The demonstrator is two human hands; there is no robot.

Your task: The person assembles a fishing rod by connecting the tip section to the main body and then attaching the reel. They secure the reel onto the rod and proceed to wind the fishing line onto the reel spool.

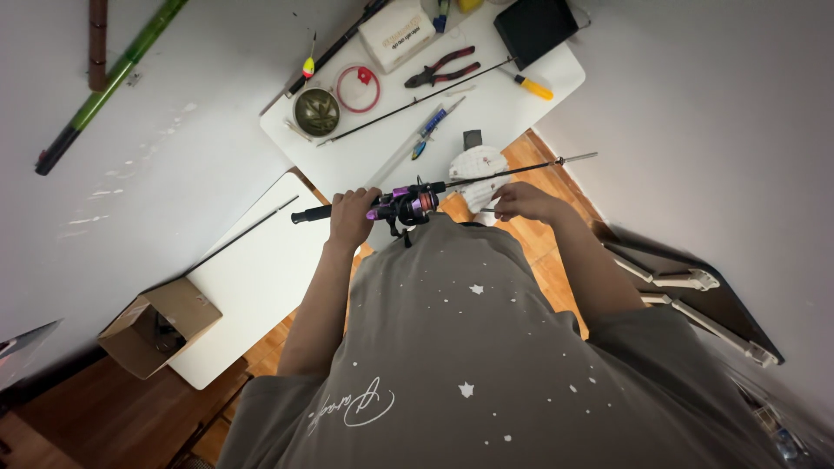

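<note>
Right now the left hand [352,217] is wrapped tight round the fishing rod [452,184] grip beside the purple reel [408,207], above the white table [486,113]; right hand [521,201] pinches something fine, seemingly line, needing steady threading.

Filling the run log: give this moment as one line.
left hand: grips fishing rod handle | right hand: near rod blank, grip unclear | reel: mounted | pliers: on table

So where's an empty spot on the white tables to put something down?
The near white table is mostly bare between the cardboard box and the thin black rod. The far white table is crowded: pliers, red ring, round tin, pens.
</note>
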